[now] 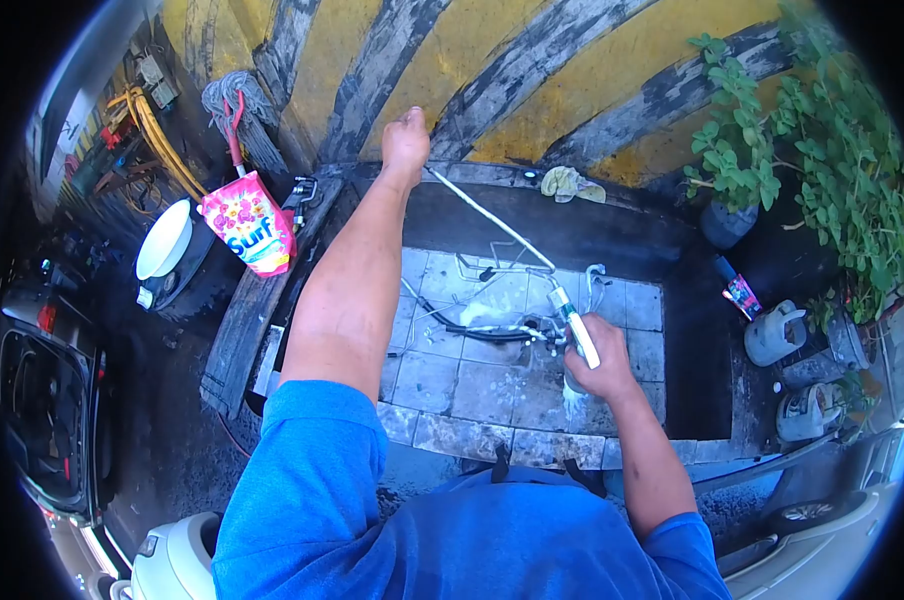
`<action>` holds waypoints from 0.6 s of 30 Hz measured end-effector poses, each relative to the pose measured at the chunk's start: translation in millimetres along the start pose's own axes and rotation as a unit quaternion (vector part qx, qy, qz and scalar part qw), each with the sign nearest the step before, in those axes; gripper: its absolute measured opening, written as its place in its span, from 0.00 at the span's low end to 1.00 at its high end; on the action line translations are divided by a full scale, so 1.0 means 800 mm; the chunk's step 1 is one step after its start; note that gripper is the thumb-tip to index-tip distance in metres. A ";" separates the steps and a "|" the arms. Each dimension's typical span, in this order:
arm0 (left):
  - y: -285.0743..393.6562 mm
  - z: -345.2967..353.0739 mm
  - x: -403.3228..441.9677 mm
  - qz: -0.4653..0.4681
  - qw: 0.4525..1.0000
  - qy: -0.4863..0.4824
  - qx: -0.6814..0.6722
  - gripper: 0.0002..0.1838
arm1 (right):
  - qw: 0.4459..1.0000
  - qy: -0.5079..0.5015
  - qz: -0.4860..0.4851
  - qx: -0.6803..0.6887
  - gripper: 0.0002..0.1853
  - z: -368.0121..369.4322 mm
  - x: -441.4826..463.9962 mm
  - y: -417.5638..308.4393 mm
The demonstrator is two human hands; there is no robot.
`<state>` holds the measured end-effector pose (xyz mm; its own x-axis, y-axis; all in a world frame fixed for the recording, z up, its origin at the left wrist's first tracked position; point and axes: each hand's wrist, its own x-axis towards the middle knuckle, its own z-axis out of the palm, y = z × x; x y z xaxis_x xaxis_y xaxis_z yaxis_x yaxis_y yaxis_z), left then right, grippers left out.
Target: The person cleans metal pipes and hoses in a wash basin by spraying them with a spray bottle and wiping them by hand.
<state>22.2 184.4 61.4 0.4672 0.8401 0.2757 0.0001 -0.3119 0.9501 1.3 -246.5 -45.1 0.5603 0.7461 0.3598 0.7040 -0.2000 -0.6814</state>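
Note:
My left hand (407,145) is stretched far forward near the striped wall, its fingers curled closed; what they hold, if anything, is hidden. Lower right, my right hand (600,358) is wrapped round a white and green handle (578,328). A thin pale rod (492,218) runs from near my left wrist down to the top of that handle. Beneath lies a tiled surface (482,390) with bent metal tubes (492,265) and a black hose (487,334). Below my right hand is a whitish object (574,396), partly hidden.
A pink Surf bag (250,225) stands on a ledge at the left, beside a white basin (166,240) and a mop (242,110). A crumpled cloth (572,185) lies on the back ledge. Plants (737,150) and grey jugs (775,335) are at the right.

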 end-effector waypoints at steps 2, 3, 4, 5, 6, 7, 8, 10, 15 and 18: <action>0.001 -0.003 -0.001 0.016 0.999 -0.001 -0.033 0.24 | 1.000 -0.008 0.001 0.009 0.14 0.000 -0.001 0.005; 0.001 -0.003 -0.002 0.022 0.999 -0.002 -0.050 0.23 | 1.000 -0.013 0.003 0.014 0.14 0.001 -0.001 0.006; -0.006 -0.001 0.004 0.041 0.998 0.006 -0.052 0.23 | 0.999 0.005 -0.032 0.000 0.16 -0.003 0.002 -0.004; 0.000 -0.006 -0.004 0.027 0.998 0.008 -0.050 0.23 | 0.998 0.019 -0.056 -0.001 0.18 -0.003 0.004 -0.008; 0.009 -0.008 -0.009 0.013 0.999 0.007 -0.047 0.23 | 0.999 0.013 -0.040 0.011 0.16 -0.001 0.003 -0.009; 0.019 -0.007 -0.015 -0.001 0.999 0.006 -0.045 0.24 | 0.999 0.008 -0.023 0.021 0.14 -0.002 0.002 -0.009; 0.017 -0.009 -0.013 -0.011 0.999 -0.004 -0.052 0.23 | 1.000 -0.004 -0.011 0.015 0.14 -0.003 0.001 -0.007; 0.010 -0.012 -0.003 -0.008 0.997 -0.014 -0.074 0.22 | 1.000 -0.021 0.015 -0.014 0.14 -0.006 0.000 -0.005; 0.026 -0.014 -0.020 -0.032 0.992 -0.027 -0.123 0.14 | 1.000 -0.001 -0.007 0.024 0.14 -0.001 -0.001 -0.010; 0.023 -0.015 -0.019 -0.037 0.991 -0.026 -0.129 0.13 | 1.000 -0.020 0.001 0.011 0.15 -0.002 -0.001 -0.007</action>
<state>4.5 171.0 76.5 0.5194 0.8303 0.2020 -0.1870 -0.1203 0.9750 -2.1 -247.0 -40.4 0.5442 0.7701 0.3329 0.6924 -0.1882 -0.6965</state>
